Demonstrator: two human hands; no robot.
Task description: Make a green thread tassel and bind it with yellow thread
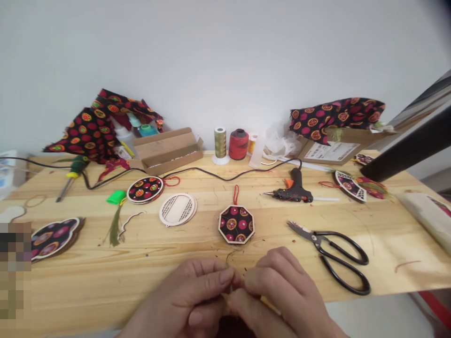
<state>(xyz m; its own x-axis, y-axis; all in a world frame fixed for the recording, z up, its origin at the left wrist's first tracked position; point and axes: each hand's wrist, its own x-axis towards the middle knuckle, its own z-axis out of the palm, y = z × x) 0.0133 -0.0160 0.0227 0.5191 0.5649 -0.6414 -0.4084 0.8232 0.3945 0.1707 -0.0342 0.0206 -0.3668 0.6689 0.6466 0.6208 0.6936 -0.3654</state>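
At the bench's (105, 277) near edge, the left hand (197, 295) and right hand (282, 291) pinch their fingers tight on a thread (229, 257) (barely visible) below the ornament (236, 224).

No text is readable; the box label (331, 151) is too blurred

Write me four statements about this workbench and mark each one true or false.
1. The left hand and right hand pinch a thread together. True.
2. The scissors lie left of the octagon. False: they lie to its right.
3. The glue gun lies on the table, with neither hand on it. True.
4. The red spool lies tipped over. False: it stands upright beside the gold spool.
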